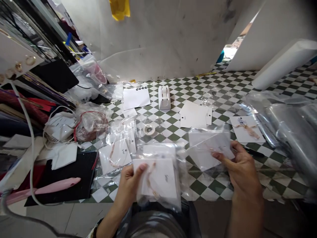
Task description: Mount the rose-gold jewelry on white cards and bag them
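The left hand [130,175] pinches a stack of bagged cards [167,178], thumb on top and fingers underneath, at the table's near edge. A pinkish chain [150,181] on the top card runs lengthwise from the far edge toward the person's lap. The right hand [241,165] has its thumb and fingers closed on another bagged card [210,140], over the table; its long side runs left to right. Small dark writing on the top card is too blurry to read. A black pen [255,152] lies partly behind the right hand. Farther out are a tape roll [149,130], a white tape dispenser [164,98] and, at right, a pile of clear plastic bags [289,122] covering some of the checkered table [177,114].
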Demonstrator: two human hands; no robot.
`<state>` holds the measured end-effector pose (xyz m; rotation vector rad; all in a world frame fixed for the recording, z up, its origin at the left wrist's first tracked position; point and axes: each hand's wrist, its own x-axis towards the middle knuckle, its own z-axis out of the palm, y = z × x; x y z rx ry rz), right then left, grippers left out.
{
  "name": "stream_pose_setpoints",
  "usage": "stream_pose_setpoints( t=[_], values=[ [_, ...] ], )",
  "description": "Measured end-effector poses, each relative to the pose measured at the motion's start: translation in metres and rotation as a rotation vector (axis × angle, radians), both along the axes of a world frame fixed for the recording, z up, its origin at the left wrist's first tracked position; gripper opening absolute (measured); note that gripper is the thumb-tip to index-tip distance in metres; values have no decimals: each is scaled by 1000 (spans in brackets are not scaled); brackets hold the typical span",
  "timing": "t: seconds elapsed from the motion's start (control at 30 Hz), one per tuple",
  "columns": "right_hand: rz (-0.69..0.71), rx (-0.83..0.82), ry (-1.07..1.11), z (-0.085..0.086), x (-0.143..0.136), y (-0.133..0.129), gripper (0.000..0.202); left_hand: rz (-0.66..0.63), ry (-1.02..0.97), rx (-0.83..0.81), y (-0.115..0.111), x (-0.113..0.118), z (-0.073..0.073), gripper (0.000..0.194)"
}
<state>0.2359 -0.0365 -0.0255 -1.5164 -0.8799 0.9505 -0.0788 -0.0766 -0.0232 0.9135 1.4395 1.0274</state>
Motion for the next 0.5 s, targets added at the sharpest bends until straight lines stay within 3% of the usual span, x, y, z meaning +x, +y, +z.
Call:
stream_pose_setpoints(
  t=[0.1, 0.23, 0.33, 0.5],
  values=[
    [-196, 171, 141, -2, 2, -4, 40, 205, -189, -108, 10, -6, -2, 56],
    [-279, 313, 233, -2, 3, -4, 57, 267, -313, -46, 20, 6, 5, 53],
    [-306, 308, 279, -2, 5, -4, 63, 279, -374, -7, 21, 21, 7, 47],
    [-382, 294, 214, -1, 4, -6, 29, 172, -398, 4, 23, 48, 4, 47]
  ],
)
